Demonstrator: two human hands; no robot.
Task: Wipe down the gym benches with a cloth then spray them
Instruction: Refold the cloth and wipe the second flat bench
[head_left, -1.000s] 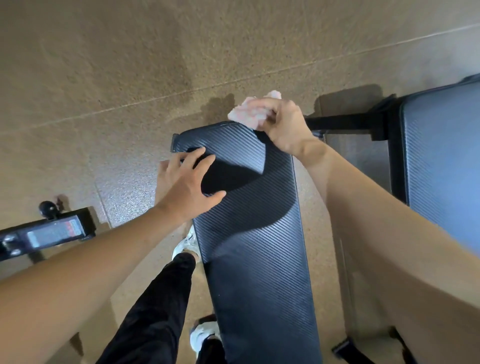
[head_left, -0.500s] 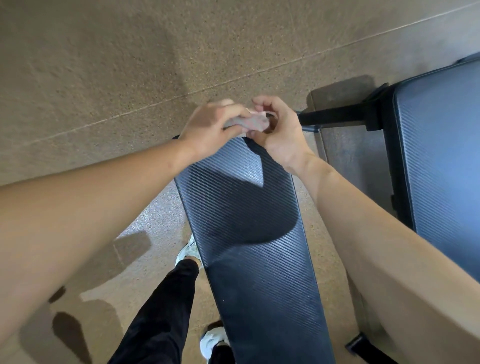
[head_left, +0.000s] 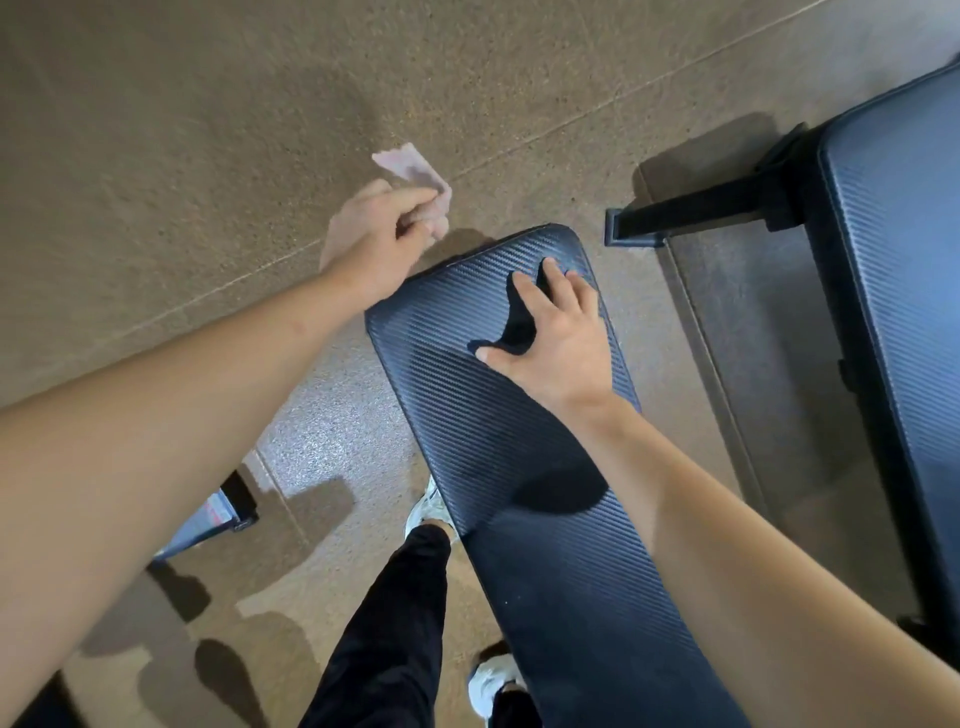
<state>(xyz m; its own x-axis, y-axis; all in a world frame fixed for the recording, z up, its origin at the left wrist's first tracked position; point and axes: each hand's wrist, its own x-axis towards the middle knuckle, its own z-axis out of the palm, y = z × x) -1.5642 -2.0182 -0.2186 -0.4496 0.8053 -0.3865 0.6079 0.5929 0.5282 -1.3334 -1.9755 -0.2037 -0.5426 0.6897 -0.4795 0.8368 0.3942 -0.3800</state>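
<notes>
Now the small pale pink cloth (head_left: 413, 169), a little blurred, has passed into the left hand (head_left: 382, 241), clenched off the black ribbed table's (head_left: 519, 441) end; the right hand (head_left: 558, 345) rests released on it, so wiping probably continues left-handed.

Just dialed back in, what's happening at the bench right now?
A person is leaning over the near bench. The left hand grips the pale pink cloth and holds it out past the bench's far end, above the floor, so nothing is being wiped right now. The right hand is spread, fingers open, on the pad near that far end. A second bench stands to the right. No spray bottle is in view.
</notes>
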